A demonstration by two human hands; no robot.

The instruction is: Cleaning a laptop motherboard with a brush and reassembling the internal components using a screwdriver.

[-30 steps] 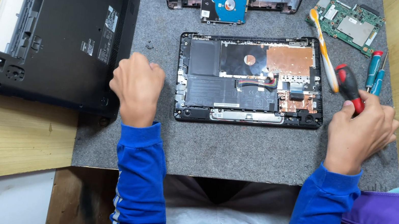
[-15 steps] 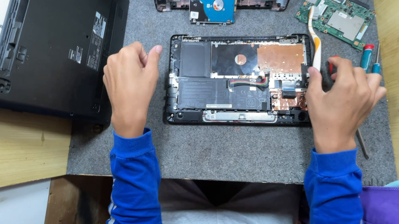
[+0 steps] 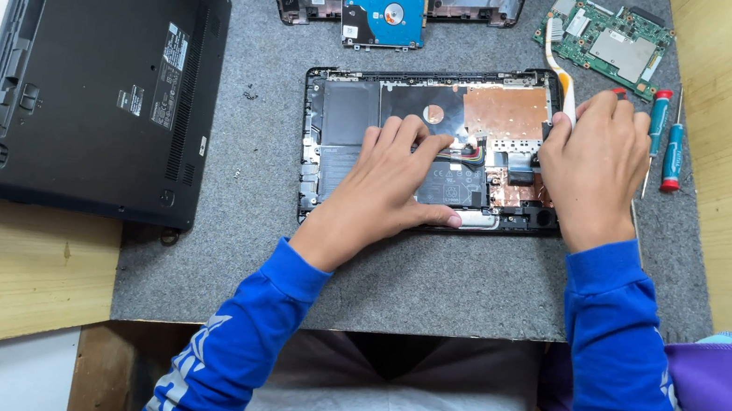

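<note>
Both hands have just moved onto the opened laptop base (image 3: 430, 148) on the grey mat (image 3: 238, 245), left hand (image 3: 393, 181) spread flat, right hand (image 3: 593, 165) clenched around a screwdriver, ready to work inside.

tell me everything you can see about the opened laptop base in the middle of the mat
The opened laptop base is a black rectangular shell lying flat on the grey mat, its insides facing up: a dark battery panel, copper-coloured shielding and a bundle of coloured wires. The left hand rests on its middle, fingers at the wires; the right hand covers its right end, holding a tool whose tip is hidden.
</note>
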